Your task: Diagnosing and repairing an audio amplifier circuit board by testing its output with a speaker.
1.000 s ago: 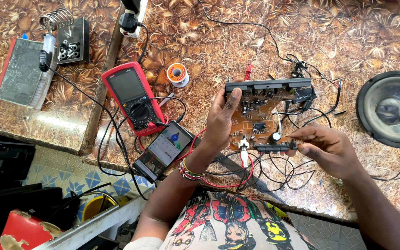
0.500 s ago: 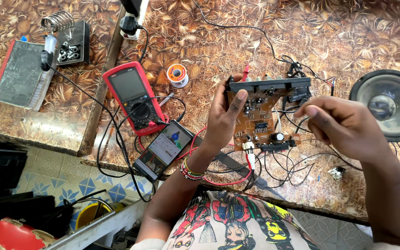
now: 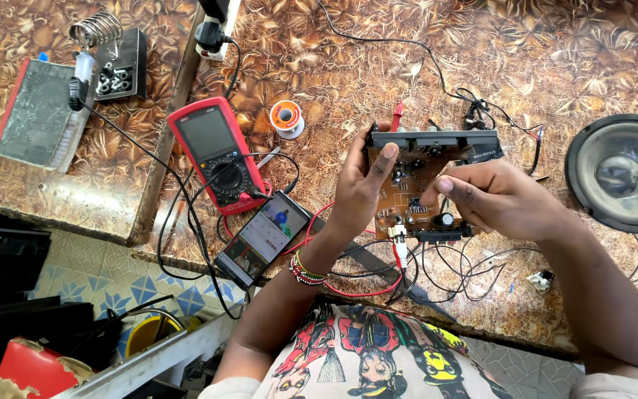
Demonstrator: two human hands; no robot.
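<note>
Head view: both hands, left (image 3: 359,188) and right (image 3: 500,199), grip a brown circuit board (image 3: 411,196) beside a red multimeter (image 3: 217,153).

Right hand (image 3: 500,199): one second ago it lies low at the near edge of the circuit board (image 3: 419,185), fingers on the black connector strip (image 3: 444,236). Half a second ago it is lifted off, raised toward the speaker (image 3: 622,174). Now it is back over the board's right half, fingertip on the component side. Left hand (image 3: 363,188): grip shifted slightly, thumb now up at the black top rail (image 3: 433,138). Board now tilted more upright toward the camera.
</note>
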